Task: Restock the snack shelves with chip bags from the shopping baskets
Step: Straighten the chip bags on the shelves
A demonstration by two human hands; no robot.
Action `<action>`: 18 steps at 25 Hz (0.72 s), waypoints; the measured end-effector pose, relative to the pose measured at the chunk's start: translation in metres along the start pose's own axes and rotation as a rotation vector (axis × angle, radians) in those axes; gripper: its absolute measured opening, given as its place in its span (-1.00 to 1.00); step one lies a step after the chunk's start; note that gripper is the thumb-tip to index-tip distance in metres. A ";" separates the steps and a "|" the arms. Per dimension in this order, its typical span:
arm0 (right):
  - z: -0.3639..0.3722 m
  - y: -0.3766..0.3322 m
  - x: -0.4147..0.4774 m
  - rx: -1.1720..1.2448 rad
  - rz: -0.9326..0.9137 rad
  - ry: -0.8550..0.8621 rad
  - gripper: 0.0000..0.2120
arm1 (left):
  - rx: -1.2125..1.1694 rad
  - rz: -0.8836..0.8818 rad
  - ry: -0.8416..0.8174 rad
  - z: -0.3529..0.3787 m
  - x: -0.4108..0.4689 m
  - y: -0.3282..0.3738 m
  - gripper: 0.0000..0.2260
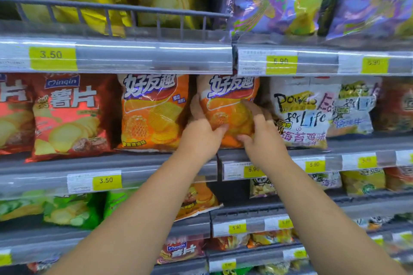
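Orange chip bag (225,105) upright, long axis vertical, just right of twin orange bag (154,111); left hand (201,131) and right hand (261,134) grip its sides, equally near.

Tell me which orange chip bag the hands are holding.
The right orange bag, beside the white bag: the left hand and right hand grip it. The left orange bag stands untouched.

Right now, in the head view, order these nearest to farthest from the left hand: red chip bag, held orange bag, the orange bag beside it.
1. The held orange bag: gripped by the left hand.
2. The neighbouring orange bag: just left of the hand.
3. The red chip bag: farthest left.
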State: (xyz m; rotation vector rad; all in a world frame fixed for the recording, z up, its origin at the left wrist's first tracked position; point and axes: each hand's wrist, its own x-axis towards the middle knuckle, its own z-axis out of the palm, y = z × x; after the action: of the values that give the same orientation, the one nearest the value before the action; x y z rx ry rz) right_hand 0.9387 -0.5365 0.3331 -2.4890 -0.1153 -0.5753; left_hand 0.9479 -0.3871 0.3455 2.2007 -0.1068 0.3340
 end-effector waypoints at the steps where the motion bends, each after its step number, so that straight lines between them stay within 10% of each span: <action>1: -0.002 0.001 0.001 0.041 -0.016 -0.009 -0.29 | 0.023 0.000 0.037 0.003 -0.001 -0.001 -0.11; 11: -0.006 0.017 0.004 -0.216 -0.226 -0.052 -0.49 | 0.240 0.212 0.226 0.013 -0.016 -0.003 -0.42; 18: -0.012 0.018 0.010 -0.202 -0.207 -0.170 -0.17 | 0.460 0.155 0.278 0.020 -0.012 0.002 -0.45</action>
State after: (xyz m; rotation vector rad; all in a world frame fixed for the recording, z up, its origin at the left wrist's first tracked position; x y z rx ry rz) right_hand 0.9469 -0.5588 0.3371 -2.7406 -0.4035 -0.4772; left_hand 0.9400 -0.4045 0.3326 2.5752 -0.0503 0.8152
